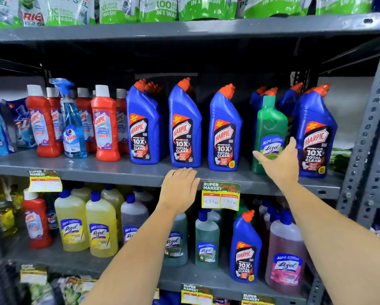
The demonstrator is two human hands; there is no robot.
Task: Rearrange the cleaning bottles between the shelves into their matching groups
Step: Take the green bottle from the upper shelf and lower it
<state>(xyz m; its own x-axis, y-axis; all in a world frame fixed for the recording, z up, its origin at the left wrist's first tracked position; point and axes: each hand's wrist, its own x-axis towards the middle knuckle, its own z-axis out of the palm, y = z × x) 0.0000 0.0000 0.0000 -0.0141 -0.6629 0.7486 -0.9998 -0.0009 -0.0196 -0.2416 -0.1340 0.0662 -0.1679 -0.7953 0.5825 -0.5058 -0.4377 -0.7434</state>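
Observation:
A green Lizol bottle (269, 126) stands among blue Harpic bottles (184, 128) on the middle shelf (96, 170). My right hand (279, 161) is spread open against its lower front, thumb and fingers on either side, not closed around it. My left hand (180, 187) rests flat on the shelf's front edge, holding nothing. On the lower shelf a single blue Harpic bottle (245, 249) stands among Lizol bottles: yellow (72, 221), green (206, 236) and pink (286, 254). A red Harpic bottle (36, 221) stands at that shelf's left end.
Red Harpic bathroom cleaners (104, 126) and a blue Colin spray (71, 122) fill the middle shelf's left. Green refill pouches (158, 7) line the top shelf. A perforated grey upright (369, 128) bounds the right side. Price tags (221, 195) hang from the shelf edges.

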